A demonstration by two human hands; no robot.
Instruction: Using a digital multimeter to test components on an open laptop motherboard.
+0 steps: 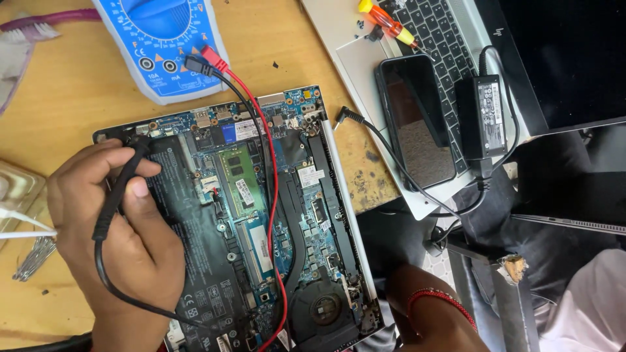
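On the wooden bench lies an opened laptop (261,215), its bottom cover off, so board, battery, memory and fan are bare. At the laptop's upper left corner the left hand (111,228) pinches a black probe (120,186) between thumb and fingers, closed tight on its shaft, with the tip set down by the board's edge just above the battery (195,254). The probe's black lead loops below the hand and back over the laptop. A red lead (274,215) runs down the middle of the board; its far end passes out of view. Both leads are plugged into the blue multimeter (160,45) just above the laptop. Right of the laptop's lower corner only a wrist with a red band (440,300) shows; whether those fingers are open or closed I cannot tell. So the opening and hook-up look done, and the probing looks in hand. Further right sit a second laptop (365,45), phone (417,120) and charger (486,117).
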